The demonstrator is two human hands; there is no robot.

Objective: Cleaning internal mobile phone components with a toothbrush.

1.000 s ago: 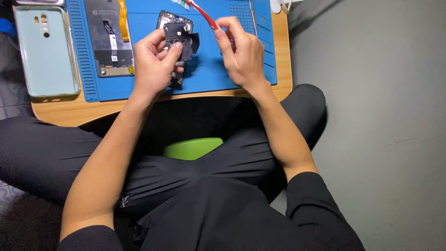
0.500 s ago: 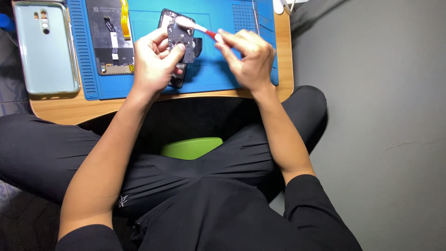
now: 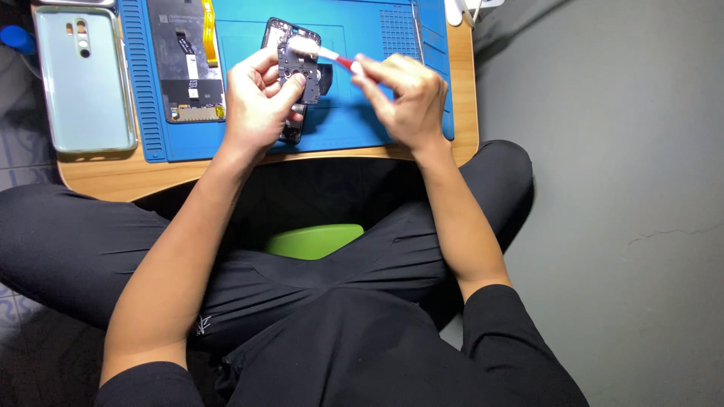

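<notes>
Two hands are working over the blue mat (image 3: 362, 128): your left hand (image 3: 256, 102) is gripping the dark phone part (image 3: 299, 71) upright, and your right hand (image 3: 400, 98) is pinching a red brush (image 3: 332, 56) reaching leftward onto it.

Left hand (image 3: 256, 105) gripping phone frame (image 3: 296, 68), right hand (image 3: 400, 98) holding brush (image 3: 326, 53) against it

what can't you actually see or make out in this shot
- Head view: the lower part of the phone frame is hidden behind the left hand.
- The grip end of the red tool is hidden inside the right hand.
- The white thing at the table's far corner is cut off by the top edge.
- The parts on the small board are too small to tell.
</notes>
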